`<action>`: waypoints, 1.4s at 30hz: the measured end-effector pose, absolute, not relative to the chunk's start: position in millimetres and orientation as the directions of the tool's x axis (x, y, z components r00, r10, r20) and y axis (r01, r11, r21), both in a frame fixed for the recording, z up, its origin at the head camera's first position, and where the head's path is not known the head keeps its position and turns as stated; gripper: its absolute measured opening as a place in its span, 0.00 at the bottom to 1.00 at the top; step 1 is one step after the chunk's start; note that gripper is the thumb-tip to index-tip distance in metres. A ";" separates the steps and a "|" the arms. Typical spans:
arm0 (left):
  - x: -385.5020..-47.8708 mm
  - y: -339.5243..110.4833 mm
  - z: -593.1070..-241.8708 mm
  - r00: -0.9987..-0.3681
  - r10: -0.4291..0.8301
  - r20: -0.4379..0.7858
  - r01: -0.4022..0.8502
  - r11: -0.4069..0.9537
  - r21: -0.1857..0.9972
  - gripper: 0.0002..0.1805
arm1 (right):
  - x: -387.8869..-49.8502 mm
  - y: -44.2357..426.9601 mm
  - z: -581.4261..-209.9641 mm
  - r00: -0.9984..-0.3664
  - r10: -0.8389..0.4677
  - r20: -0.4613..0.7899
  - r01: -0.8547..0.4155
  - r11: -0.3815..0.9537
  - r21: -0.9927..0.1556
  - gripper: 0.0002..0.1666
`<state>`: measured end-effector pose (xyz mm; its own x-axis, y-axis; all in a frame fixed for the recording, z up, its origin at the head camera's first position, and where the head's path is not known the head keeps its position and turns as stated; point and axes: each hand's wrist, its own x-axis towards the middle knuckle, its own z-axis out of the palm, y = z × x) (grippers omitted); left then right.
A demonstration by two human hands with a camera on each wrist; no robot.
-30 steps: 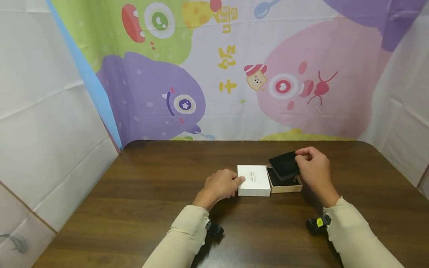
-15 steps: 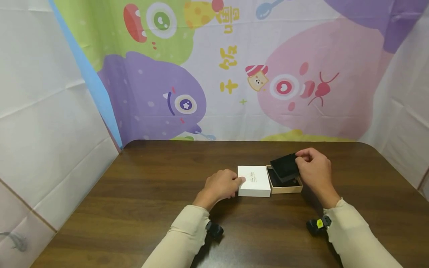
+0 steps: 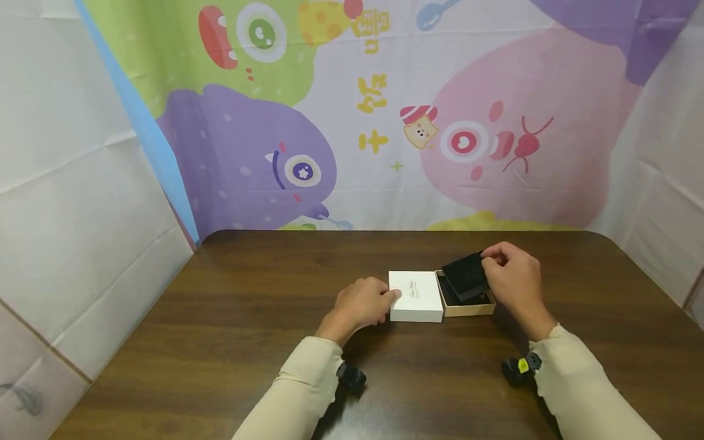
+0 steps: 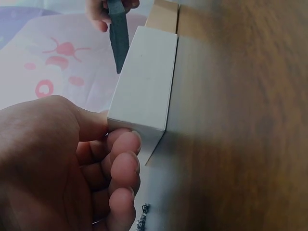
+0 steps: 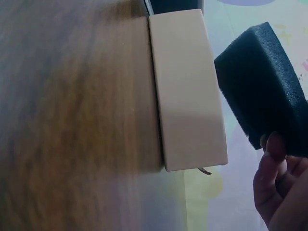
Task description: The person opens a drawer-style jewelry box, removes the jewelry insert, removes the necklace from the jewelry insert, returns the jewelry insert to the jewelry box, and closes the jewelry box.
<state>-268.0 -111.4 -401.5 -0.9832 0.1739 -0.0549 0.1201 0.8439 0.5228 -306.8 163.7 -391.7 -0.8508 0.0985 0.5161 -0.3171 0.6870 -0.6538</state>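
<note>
A white box (image 3: pixel 416 296) with small printed lettering lies on the table. My left hand (image 3: pixel 363 302) grips its left end, thumb at the upper edge and fingers curled against the end face, as the left wrist view shows. Directly right of the white box sits an uncovered light-brown box tray (image 3: pixel 469 310) with a black lining inside. Above the tray, a square black foam pad (image 3: pixel 464 277) is held tilted. My right hand (image 3: pixel 514 278) pinches the pad by its far right corner. In the right wrist view a small ribbon end (image 5: pixel 205 171) sticks out by the tray.
The brown wooden table (image 3: pixel 220 342) ends at a cartoon-printed cloth (image 3: pixel 379 183) behind the boxes. White cloth walls (image 3: pixel 82 153) stand on both sides. A black wrist camera (image 3: pixel 352 377) is on the left sleeve, and another camera (image 3: pixel 516 371) on the right.
The black foam pad has dipped very slightly toward the tray in my right hand. My left hand and the white box stay in place.
</note>
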 end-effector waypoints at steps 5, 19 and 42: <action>-268.3 -112.0 -401.9 -0.984 0.172 -0.047 0.121 0.841 0.527 0.25 | -307.8 162.6 -390.0 -0.854 0.079 0.515 -0.318 0.703 -0.635 0.08; -267.9 -109.9 -399.7 -0.983 0.178 -0.047 0.127 0.841 0.526 0.25 | -308.1 164.6 -389.1 -0.854 0.027 0.519 -0.337 0.731 -0.593 0.09; -267.8 -112.6 -404.1 -0.984 0.171 -0.056 0.115 0.837 0.536 0.25 | -305.4 162.2 -393.4 -0.894 -0.063 0.443 -0.328 0.766 -0.553 0.08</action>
<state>-267.8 -112.6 -404.1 -0.9838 0.1706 -0.0556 0.1148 0.8367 0.5356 -305.4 162.2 -393.4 -0.8942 -0.0627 0.4432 -0.3278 0.7659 -0.5531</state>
